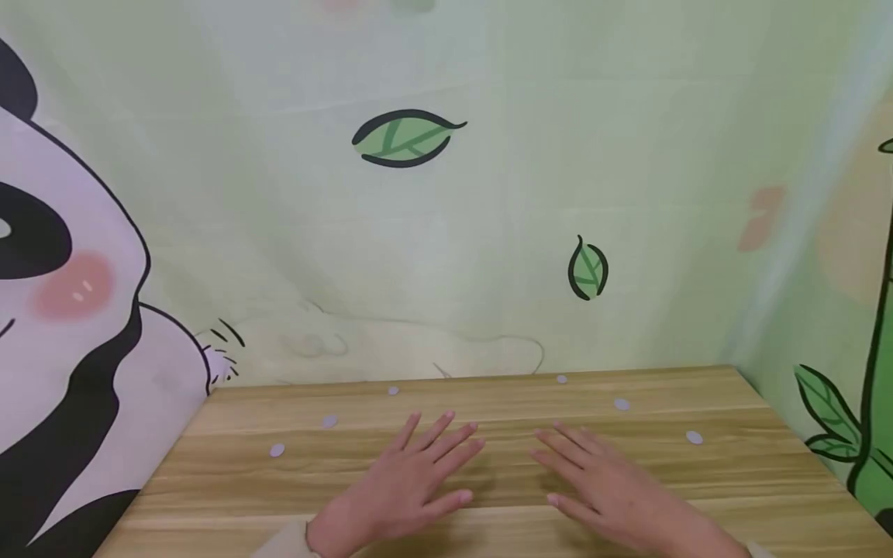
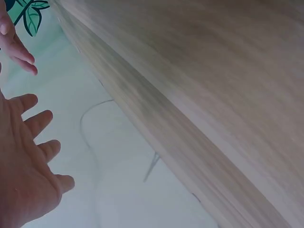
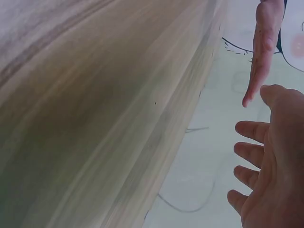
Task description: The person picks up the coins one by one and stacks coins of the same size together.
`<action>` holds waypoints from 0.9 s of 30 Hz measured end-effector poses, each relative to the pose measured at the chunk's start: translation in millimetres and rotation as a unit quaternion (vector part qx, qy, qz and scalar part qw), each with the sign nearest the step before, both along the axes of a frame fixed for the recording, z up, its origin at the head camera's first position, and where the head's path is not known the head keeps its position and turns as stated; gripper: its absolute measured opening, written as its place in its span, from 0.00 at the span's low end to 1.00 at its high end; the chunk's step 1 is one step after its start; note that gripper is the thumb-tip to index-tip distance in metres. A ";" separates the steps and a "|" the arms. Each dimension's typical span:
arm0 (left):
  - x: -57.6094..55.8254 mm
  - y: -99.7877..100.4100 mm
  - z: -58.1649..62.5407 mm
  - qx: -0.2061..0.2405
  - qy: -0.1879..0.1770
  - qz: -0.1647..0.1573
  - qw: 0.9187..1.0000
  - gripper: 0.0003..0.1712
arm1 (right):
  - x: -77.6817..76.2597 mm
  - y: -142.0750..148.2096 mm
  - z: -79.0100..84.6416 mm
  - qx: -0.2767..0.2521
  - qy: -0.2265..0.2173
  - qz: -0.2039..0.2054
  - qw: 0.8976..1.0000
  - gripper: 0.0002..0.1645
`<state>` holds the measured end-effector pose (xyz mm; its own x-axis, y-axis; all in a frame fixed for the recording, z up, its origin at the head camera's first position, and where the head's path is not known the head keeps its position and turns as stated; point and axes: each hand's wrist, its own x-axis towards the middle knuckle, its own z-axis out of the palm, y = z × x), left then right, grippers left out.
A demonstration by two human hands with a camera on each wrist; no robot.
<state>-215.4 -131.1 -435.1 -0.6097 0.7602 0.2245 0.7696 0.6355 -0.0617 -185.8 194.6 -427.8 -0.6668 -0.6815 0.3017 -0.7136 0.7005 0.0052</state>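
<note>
Both hands hover palm down over the wooden table (image 1: 502,449), apart from each other. My left hand (image 1: 412,480) has its fingers spread and straight, the thumb pointing right. Its palm side and fingers also show in the left wrist view, with nothing in them. My right hand (image 1: 600,480) mirrors it, fingers extended towards the left hand and holding nothing. In the right wrist view the right hand (image 3: 273,161) appears raised above the wood surface. Nearest the hands are small pale round dots on the tabletop.
Dots lie in two groups, among them a left dot (image 1: 277,449) and a right dot (image 1: 694,438). A pale green backdrop cloth (image 1: 488,232) hangs behind the table's far edge, printed with leaves and a panda (image 1: 70,310) at the left.
</note>
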 end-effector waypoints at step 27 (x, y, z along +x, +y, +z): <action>-10.3 19.1 3.7 0.046 -0.020 -0.012 0.999 0.27 | -4.1 29.5 12.3 -0.008 0.020 -0.036 0.999 0.19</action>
